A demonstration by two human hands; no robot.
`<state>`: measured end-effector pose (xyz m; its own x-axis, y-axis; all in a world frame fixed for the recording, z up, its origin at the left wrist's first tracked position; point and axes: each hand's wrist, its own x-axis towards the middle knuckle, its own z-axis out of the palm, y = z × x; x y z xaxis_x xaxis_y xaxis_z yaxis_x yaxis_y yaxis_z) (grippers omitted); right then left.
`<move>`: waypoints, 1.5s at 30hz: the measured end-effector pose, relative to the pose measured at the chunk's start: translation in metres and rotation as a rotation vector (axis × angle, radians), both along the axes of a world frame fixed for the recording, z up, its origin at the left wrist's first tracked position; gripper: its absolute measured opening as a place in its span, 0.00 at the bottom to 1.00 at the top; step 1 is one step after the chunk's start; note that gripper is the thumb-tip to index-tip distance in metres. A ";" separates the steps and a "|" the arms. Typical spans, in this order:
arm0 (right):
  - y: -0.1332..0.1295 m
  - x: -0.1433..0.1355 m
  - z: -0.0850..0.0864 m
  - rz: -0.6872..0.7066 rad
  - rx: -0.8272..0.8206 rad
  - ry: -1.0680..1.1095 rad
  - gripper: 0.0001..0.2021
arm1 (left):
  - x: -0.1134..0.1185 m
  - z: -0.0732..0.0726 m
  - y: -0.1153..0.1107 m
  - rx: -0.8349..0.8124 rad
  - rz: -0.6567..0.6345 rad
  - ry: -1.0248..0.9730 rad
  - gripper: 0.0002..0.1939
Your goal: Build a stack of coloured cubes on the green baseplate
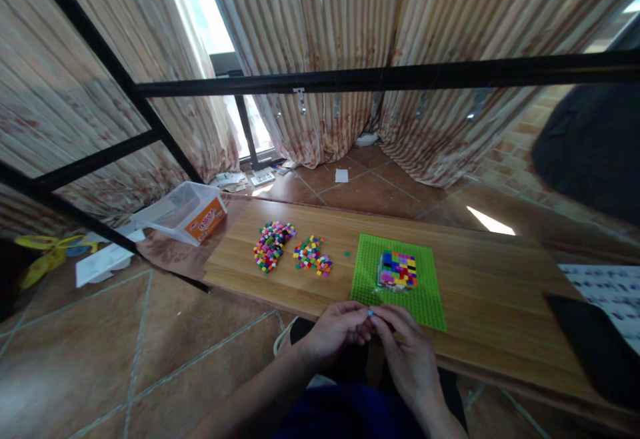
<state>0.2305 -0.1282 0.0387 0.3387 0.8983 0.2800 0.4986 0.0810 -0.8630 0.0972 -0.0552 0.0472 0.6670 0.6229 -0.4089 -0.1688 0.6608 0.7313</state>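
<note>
A small light-blue toy brick (371, 313) is pinched between the fingertips of both hands at the near edge of the table. My left hand (343, 329) is closed on it from the left, and my right hand (404, 339) from the right. Just beyond them lies a green baseplate (367, 262), whose near edge the fingers overlap. On it stands a block built of many-coloured bricks (398, 270). Left of the plate are two heaps of loose bricks, a larger heap (271, 245) and a smaller heap (313, 255). A single green brick (347, 253) lies apart.
The wooden table (490, 292) stretches to the right, where a black flat object (595, 345) lies on its end. A clear plastic bin (187, 205) with an orange label stands beyond its left end. Black metal bars (340, 81) cross in front of the curtains (320, 19).
</note>
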 end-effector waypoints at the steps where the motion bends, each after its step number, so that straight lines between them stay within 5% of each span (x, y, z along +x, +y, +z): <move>1: 0.000 0.002 -0.001 -0.007 0.003 -0.015 0.11 | 0.002 0.000 0.000 -0.011 -0.003 0.000 0.22; 16: 0.005 0.035 0.002 -0.097 -0.013 -0.136 0.14 | 0.037 0.008 -0.002 0.023 0.012 0.062 0.22; 30: 0.041 0.074 -0.006 -0.239 0.099 -0.485 0.15 | 0.057 0.005 0.033 0.887 0.271 0.534 0.09; 45: 0.040 0.072 -0.008 -0.313 0.088 -0.121 0.15 | 0.089 0.009 0.048 0.940 0.233 0.624 0.25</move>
